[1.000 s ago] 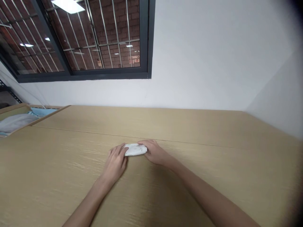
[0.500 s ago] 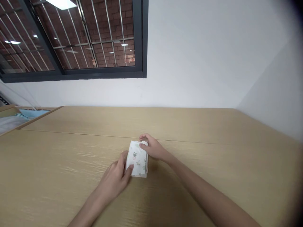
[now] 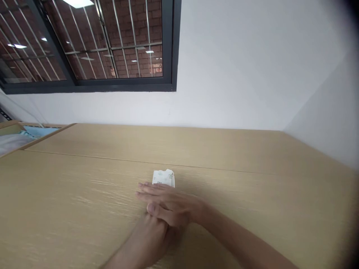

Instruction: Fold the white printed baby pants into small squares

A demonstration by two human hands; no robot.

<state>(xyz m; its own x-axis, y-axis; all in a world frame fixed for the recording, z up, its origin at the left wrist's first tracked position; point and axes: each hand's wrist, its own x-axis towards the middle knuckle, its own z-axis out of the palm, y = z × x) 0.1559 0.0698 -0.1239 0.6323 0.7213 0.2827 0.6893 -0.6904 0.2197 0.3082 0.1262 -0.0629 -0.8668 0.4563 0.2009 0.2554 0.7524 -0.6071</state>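
Note:
A small folded white cloth (image 3: 163, 176) with a faint printed pattern lies on the wooden surface in the head view. Only its far part shows; the hands cover the rest. My right hand (image 3: 171, 203) lies flat across the cloth, fingers stretched out to the left and thumb apart. Beneath and nearer to me is my left hand (image 3: 154, 231), crossed by the right one. The left fingers are hidden under the right hand, so what they touch is not visible.
The wide wooden surface (image 3: 84, 190) has a seam running across it and meets a white wall (image 3: 230, 74). At the far left, a wood-edged compartment holds pale and blue fabric (image 3: 39, 131). A dark-framed window (image 3: 123, 85) with bars is above.
My right hand has moved from the cloth's top right corner down across its middle, flat. My left hand has slid from the cloth's left edge nearer to me, under the right.

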